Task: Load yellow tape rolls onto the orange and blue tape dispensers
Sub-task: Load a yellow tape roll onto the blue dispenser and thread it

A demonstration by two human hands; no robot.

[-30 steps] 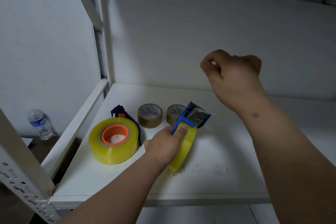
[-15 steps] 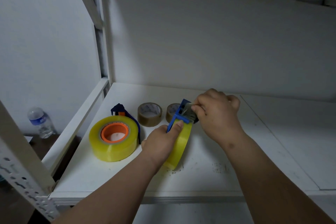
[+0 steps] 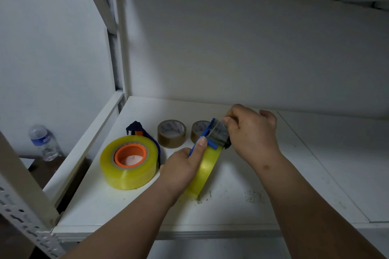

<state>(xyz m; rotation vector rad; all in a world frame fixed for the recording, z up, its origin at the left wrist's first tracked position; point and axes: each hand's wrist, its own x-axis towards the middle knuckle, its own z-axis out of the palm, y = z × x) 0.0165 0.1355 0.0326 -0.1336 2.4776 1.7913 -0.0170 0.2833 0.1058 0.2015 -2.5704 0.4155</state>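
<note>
- The left hand (image 3: 182, 166) grips a yellow tape roll (image 3: 205, 171) that stands on edge on the white shelf (image 3: 242, 212), fingers wrapped round its left face and the thumb (image 3: 200, 147) laid up along the blue tape dispenser (image 3: 207, 134) fitted on the roll.
- The right hand (image 3: 253, 133) is curled at the head of that dispenser, its fingertips pinching there by the grey, shiny cutter plate (image 3: 220, 134) (whether it is the plate itself or a tape end that is pinched cannot be told).
- To the left, a second, wider yellow roll (image 3: 128, 165) lies flat on the shelf with the orange dispenser hub (image 3: 130, 154) seated in its core; a dark blue frame (image 3: 137, 129) rises behind it, touching its far side.
- Two brown tape rolls (image 3: 171, 133) stand behind, side by side; the right one (image 3: 199, 129) is partly hidden by the blue dispenser.
- Dark specks of dirt (image 3: 253, 196) lie scattered on the shelf near the upright roll's foot.
- A perforated metal upright (image 3: 23, 202) frames the shelf at the near left corner.
- Beyond the shelf, lower left, a clear water bottle (image 3: 43, 143) with a blue label stands by the wall.
</note>
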